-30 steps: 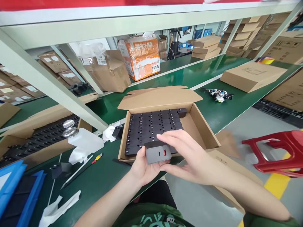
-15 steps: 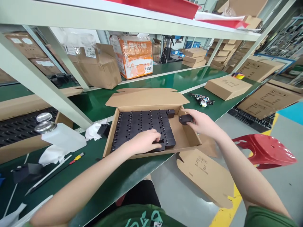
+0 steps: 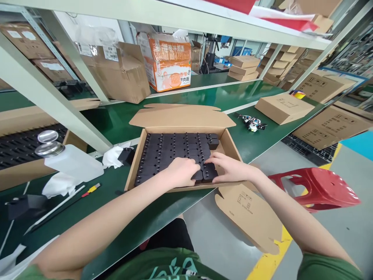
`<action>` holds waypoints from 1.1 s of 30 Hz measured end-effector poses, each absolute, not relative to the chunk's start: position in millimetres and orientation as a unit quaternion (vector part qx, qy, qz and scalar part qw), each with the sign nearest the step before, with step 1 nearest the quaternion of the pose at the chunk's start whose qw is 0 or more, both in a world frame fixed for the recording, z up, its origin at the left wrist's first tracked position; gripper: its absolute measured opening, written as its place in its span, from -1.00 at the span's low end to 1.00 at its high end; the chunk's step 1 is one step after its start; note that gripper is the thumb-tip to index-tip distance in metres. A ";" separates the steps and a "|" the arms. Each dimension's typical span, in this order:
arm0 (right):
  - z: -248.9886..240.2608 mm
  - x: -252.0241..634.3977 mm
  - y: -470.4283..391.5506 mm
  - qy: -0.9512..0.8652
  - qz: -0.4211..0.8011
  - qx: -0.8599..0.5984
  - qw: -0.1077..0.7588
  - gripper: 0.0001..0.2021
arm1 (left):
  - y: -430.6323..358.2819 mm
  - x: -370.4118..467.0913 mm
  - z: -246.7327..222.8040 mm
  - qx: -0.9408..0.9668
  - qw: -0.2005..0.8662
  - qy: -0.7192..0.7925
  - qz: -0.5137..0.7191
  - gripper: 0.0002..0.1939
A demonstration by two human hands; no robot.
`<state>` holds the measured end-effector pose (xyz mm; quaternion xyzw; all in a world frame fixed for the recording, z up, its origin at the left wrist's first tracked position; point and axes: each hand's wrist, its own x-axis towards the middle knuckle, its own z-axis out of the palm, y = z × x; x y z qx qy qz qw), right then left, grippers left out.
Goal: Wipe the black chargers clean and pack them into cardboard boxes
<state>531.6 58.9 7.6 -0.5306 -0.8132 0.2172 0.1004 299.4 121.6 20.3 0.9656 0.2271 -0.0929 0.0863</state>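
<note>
A shallow cardboard box (image 3: 230, 146) with its lid flap folded back holds rows of black power adapters (image 3: 167, 146) with small metal pins. My left hand (image 3: 184, 171) is over the front of the box, fingers curled down onto an adapter (image 3: 198, 177) near the front wall. Beside it, my right hand (image 3: 229, 168) reaches in from the right, with thumb and fingers around the front adapter (image 3: 209, 173) of the rightmost column. At the back of that side sits another adapter (image 3: 213, 142). The fingers partly hide the adapters beneath them.
A white pump bottle (image 3: 74, 163), crumpled tissue (image 3: 113, 156) and a loose black adapter (image 3: 126, 156) lie left of the box. A shelf post (image 3: 64, 97) rises there. A closed carton (image 3: 284, 107) stands at right, and a red stool (image 3: 317, 188) on the floor.
My right hand has moved left and toward me, from the box's right wall onto the front adapters; the adapter it held in the air is no longer seen there. My left hand stays at the front.
</note>
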 end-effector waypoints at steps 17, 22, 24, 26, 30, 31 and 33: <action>-7.9 520.3 56.6 -0.850 0.209 -0.479 0.070 -0.46 | 118.7 294.9 8.8 0.959 0.130 0.248 -0.039 -0.83; 11.1 521.8 61.0 -0.845 0.218 -0.479 0.093 -0.51 | 118.7 283.4 18.6 0.949 0.173 0.264 0.003 -0.83; 26.0 527.6 53.1 -0.832 0.219 -0.494 0.129 -0.53 | 114.2 272.9 26.7 0.938 0.192 0.285 0.039 -0.69; 37.3 530.5 37.1 -0.811 0.214 -0.514 0.180 -0.51 | 104.7 262.8 33.9 0.920 0.222 0.308 0.101 -0.39; 30.3 504.7 -0.8 -0.731 0.216 -0.541 0.355 -0.18 | 75.5 255.3 41.8 0.874 0.338 0.235 0.260 0.13; 22.9 492.7 -6.8 -0.718 0.217 -0.543 0.378 -0.08 | 68.2 256.0 43.1 0.866 0.356 0.191 0.295 0.11; 6.3 469.2 -11.8 -0.713 0.219 -0.545 0.384 -0.02 | 55.5 258.4 46.5 0.858 0.354 0.116 0.354 -0.03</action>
